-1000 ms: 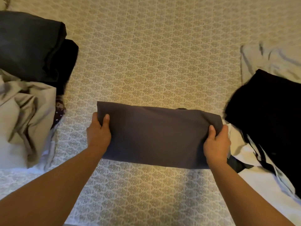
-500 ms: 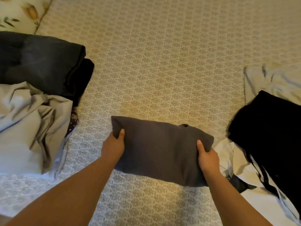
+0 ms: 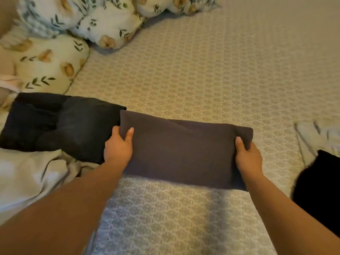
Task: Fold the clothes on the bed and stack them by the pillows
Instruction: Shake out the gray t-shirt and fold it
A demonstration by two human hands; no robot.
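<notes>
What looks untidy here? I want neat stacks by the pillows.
The white garment at left lies crumpled, partly under the folded dark jeans. The grey folded piece, gripped by the left hand and right hand, looks tidy.

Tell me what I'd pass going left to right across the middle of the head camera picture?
Folded dark jeans → left hand → folded grey garment held at both ends → right hand → black garment at the right edge.

The patterned bed (image 3: 211, 70) carries floral pillows (image 3: 55, 57), folded dark clothes (image 3: 60, 124) and crumpled pale laundry (image 3: 27, 177).
</notes>
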